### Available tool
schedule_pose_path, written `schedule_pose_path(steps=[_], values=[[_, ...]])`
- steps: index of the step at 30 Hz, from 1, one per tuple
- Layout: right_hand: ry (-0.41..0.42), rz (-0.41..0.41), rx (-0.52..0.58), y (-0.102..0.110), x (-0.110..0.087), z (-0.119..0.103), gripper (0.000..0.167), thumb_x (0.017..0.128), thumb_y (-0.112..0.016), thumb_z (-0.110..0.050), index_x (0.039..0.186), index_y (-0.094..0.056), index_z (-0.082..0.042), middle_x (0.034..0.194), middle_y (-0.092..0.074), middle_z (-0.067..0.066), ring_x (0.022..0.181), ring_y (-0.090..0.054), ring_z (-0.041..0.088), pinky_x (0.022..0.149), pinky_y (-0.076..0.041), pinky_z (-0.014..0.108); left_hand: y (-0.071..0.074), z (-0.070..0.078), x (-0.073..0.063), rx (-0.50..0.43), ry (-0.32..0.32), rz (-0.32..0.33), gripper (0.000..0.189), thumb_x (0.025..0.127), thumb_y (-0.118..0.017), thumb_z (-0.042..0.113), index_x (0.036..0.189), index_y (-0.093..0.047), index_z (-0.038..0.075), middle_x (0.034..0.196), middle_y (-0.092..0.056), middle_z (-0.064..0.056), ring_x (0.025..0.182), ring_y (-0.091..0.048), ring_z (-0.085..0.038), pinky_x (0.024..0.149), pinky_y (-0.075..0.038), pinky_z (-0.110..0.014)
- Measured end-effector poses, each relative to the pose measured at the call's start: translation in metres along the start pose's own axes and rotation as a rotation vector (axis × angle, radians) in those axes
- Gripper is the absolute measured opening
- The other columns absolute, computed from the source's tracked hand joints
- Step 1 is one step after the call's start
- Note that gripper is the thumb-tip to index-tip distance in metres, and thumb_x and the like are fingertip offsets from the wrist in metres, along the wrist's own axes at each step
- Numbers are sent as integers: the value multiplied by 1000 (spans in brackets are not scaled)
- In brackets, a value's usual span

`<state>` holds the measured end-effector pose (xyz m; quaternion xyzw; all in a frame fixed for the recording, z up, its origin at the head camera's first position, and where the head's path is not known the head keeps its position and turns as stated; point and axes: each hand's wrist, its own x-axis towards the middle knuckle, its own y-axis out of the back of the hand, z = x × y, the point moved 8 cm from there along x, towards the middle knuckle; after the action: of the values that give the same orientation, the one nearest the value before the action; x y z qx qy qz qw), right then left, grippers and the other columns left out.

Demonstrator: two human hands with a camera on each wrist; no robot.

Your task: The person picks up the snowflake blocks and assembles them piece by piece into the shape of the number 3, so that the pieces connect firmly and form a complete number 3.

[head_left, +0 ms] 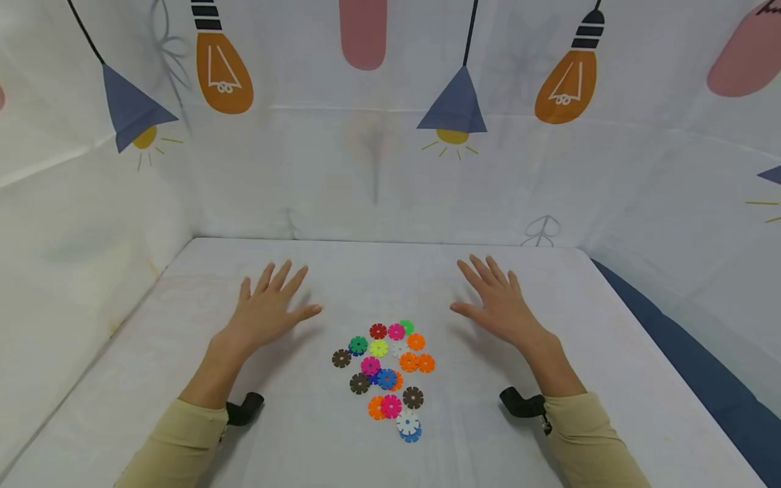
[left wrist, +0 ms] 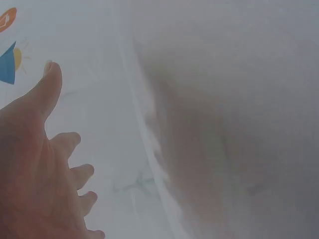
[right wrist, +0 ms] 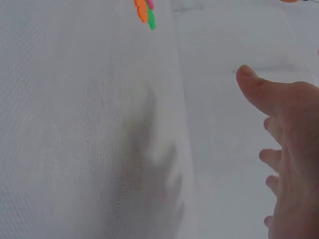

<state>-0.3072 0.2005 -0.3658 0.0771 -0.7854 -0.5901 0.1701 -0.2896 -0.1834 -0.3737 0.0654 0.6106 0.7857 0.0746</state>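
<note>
Several notched plastic discs lie in a loose cluster on the white table, some overlapping. Among them are a dark red disc, a yellow disc, a green disc and a white disc. To the left of the cluster my left hand hovers with fingers spread, holding nothing. On the other side my right hand is likewise spread and bare. Shadows fall below both hands. In the right wrist view an orange disc shows at the top edge.
White cloth walls printed with lamps and bulbs stand behind the table and at its sides. A dark blue surface lies beyond the table's right edge. Black wrist mounts sit at both sleeve cuffs.
</note>
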Motion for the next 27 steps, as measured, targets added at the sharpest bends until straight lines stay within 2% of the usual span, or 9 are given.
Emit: schedule_pose_path(steps=[14,27], values=[[28,-65,15,-12,-1,-15,86,88,-67,-54,158,-26,-25,167,-19,9,155,-8,39,118,-4,71,-2,21,-3,7,-53,-5,90,88,-53,71,159,-24,22,167,-14,-16,153,-5,-45,115,1,-75],[67,-116,38,-18,-2,-34,86,85,-72,-52,156,-31,-25,165,-25,7,154,-14,39,118,-10,71,-12,35,-3,-1,-111,-24,89,87,-60,65,157,-29,18,165,-24,-14,153,-12,-44,115,-6,-74]])
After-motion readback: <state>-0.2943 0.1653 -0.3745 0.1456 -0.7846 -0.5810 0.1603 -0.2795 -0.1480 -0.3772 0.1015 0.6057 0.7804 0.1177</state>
